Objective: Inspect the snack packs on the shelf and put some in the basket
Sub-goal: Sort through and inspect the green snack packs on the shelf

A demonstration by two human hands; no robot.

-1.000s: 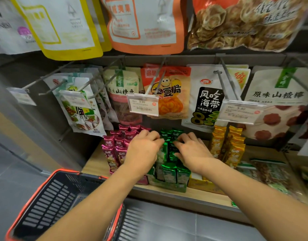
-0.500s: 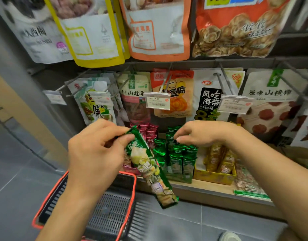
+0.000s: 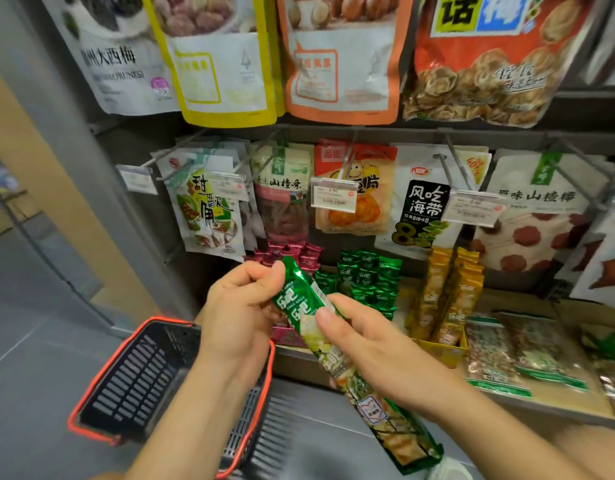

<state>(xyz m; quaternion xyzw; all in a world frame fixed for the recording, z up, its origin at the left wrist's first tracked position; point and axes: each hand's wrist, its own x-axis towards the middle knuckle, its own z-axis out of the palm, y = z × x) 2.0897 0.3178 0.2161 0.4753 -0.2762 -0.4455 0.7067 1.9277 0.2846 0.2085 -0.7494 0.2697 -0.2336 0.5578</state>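
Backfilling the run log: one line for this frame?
phase: inspect | left hand: pinches top of green snack pack | right hand: holds its middle | basket: below hands, pack not in

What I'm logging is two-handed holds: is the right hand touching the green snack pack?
Touching. The head view shows the right hand with its thumb pressed on the green snack pack.

Brightly and evenly lit from overhead, with soft shadow only behind the hanging pouches (image 3: 334, 64) and along the dark rail (image 3: 368, 133) beneath them. Mild glare on the foil of the green snack pack (image 3: 299, 299) and on the plastic price tags (image 3: 334, 199); slightly soft throughout, smeared most in the lower right corner and across the basket (image 3: 126, 382). Strongly bowed by the wide lens toward the edges, tilting the grey upright (image 3: 84, 168) and stretching the top row.
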